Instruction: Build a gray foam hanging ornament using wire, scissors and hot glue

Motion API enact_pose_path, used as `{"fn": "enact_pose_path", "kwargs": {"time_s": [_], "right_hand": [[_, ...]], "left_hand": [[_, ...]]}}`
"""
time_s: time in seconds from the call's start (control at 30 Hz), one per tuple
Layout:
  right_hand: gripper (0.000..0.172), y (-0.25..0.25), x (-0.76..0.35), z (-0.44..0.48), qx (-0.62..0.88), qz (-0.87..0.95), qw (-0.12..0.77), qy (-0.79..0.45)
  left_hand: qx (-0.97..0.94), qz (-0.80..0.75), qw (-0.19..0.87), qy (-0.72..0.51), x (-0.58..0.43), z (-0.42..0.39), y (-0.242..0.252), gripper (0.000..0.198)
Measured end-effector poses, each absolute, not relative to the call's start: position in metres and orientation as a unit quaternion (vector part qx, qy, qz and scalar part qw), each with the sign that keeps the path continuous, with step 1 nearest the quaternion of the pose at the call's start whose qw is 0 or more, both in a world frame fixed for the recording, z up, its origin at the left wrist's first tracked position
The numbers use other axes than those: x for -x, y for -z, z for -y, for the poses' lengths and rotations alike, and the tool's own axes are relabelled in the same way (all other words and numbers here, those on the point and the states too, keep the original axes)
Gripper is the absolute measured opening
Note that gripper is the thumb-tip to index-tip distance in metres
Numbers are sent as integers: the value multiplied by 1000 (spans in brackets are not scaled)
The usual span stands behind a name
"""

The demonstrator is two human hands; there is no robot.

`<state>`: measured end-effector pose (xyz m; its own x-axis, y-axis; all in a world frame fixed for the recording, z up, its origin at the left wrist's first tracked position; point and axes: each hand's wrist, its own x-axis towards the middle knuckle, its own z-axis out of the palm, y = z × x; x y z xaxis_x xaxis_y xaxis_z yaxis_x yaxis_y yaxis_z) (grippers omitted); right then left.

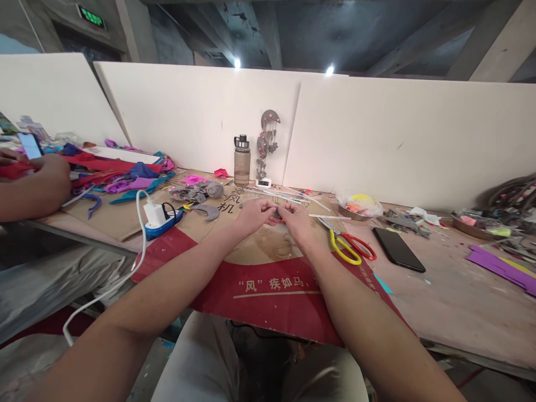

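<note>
My left hand (253,215) and my right hand (296,219) meet over a sheet of cardboard (268,290) on the worktable. Both hands pinch a small grey piece (277,213) between their fingertips; its exact shape is too small to make out. Yellow-and-red scissors (349,245) lie just right of my right hand. Grey felt shapes (201,195) lie on the cardboard beyond my left hand.
A water bottle (242,161) and a grey hanging ornament (268,139) stand by the white back panel. A black phone (397,249) lies right of the scissors. A white charger in a blue power strip (157,219) sits at left. Another person's hand (46,178) rests among coloured felt scraps (125,173).
</note>
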<state>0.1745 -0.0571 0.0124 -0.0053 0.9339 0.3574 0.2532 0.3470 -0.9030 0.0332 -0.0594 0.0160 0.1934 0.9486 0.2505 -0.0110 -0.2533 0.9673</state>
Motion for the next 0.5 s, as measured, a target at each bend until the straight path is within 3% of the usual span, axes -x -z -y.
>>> {"fn": "enact_pose_path", "kwargs": {"time_s": [0.3,0.5], "right_hand": [[28,-5,-175,50,414,626,520,-408],[19,-7,-174,52,429,637,534,-354]], "left_hand": [[-578,-395,497,-513,-28,53,-18,6],[-635,-386,429,-514,-34,60,-12,4]]}}
